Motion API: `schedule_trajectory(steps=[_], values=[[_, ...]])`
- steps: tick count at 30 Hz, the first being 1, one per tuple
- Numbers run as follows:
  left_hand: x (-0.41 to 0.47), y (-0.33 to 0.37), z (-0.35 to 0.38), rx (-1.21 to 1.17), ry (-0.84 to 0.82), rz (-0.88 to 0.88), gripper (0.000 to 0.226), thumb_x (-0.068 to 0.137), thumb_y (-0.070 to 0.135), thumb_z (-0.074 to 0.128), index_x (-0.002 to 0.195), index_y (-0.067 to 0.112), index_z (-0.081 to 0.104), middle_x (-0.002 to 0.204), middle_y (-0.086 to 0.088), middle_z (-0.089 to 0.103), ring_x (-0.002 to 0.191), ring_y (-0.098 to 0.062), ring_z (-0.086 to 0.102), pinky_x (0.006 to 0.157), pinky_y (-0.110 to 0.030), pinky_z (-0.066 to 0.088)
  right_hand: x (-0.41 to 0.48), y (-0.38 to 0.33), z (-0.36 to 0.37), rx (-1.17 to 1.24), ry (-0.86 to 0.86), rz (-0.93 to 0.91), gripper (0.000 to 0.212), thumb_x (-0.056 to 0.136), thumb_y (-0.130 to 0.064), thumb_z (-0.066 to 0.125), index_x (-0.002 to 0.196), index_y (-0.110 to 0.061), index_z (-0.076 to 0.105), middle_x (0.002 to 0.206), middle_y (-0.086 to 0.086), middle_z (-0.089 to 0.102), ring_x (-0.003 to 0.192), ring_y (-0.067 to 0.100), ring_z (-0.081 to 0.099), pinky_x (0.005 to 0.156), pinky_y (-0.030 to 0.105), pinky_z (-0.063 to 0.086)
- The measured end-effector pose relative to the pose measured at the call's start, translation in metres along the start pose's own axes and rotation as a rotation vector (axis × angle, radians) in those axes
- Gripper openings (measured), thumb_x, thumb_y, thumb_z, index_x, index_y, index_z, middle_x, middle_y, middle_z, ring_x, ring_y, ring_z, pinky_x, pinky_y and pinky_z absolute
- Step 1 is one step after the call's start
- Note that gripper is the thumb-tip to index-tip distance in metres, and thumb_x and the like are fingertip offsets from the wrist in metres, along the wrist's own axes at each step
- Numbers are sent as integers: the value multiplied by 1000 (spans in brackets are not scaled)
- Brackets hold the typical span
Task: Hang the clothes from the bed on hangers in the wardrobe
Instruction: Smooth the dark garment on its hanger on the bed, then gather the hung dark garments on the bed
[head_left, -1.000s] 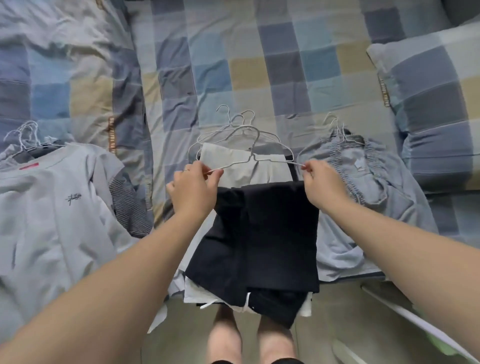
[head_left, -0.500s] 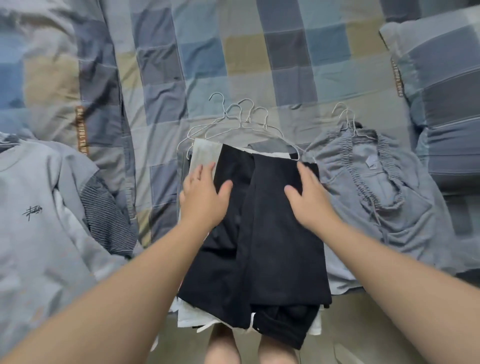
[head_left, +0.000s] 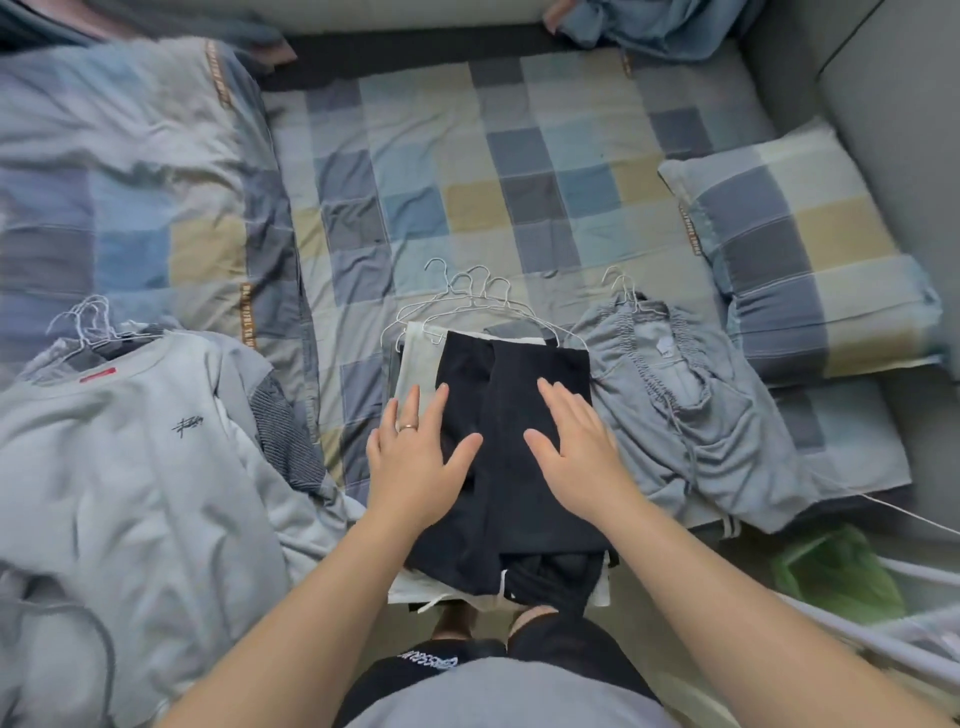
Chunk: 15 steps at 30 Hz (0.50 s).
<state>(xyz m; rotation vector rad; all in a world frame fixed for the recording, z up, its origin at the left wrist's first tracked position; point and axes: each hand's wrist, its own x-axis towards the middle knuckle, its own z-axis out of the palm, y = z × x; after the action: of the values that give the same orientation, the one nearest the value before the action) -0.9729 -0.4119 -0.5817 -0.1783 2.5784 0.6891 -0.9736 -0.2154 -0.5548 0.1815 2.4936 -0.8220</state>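
Both the left hand (head_left: 415, 457) and right hand (head_left: 576, 447) lie flat, fingers straight, on the black shorts (head_left: 514, 415), apparently smoothing them on their wire hanger (head_left: 467, 306); next comes gripping the hook to lift

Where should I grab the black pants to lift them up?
Probably by a wire hanger hook sticking out past the far edge of the black pants, coming from above at that far end. The pants look folded over the hanger, so pulling the cloth could slide them off. Several hooks bunch together there; which one is theirs I cannot tell.
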Motion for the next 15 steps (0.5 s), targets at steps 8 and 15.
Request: schedule_trajectory(steps=[8,15], values=[[-53,7,-35,-58,119,-44,71,96,66,37,158,40,12,168,5,-1,153,-21,-7,122,-49,2,-49,-47,-17,1,88,-164,57,100,-39,43,153,-38,20,161,-14,18,149,10,7,119,41,7],[-82,13,-32,-38,211,-148,73,96,69,34,158,41,7,168,6,-6,153,-23,-11,121,-50,-2,-47,-47,-21,-166,-40,-336,58,100,-42,41,153,-39,17,161,-14,16,150,11,5,121,42,6]])
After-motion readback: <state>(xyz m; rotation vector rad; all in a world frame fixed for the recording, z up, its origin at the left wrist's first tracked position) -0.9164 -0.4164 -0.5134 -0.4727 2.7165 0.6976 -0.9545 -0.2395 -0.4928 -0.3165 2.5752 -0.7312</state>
